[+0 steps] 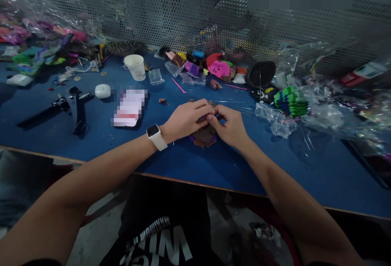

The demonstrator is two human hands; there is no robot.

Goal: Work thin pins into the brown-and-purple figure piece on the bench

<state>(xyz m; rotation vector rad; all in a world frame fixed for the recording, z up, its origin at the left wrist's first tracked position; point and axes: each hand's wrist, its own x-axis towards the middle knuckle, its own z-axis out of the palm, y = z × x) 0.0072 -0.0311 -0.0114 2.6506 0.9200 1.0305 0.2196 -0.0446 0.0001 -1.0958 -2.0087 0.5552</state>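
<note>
A lump of brown modelling clay (204, 133) with purple parts sits on the blue table in front of me. My left hand (194, 116) comes over its top from the left, fingers bent and closed on the clay. From the other side my right hand (230, 125) pinches at the top of the same lump, thumb and fingertips meeting the left fingers. What lies between the fingertips is hidden. A small brown clay piece (163, 101) lies apart on the table, left of the lump. Thin metal wires (244, 109) lie just behind my right hand.
Left of my hands are a phone (130, 109), a white earbud case (103, 91), a black folding stand (76, 109) and a paper cup (135, 67). Coloured clay (218, 68) and plastic wrappers line the back, before a perforated metal screen (171, 9). Wrappers (330, 111) crowd the right.
</note>
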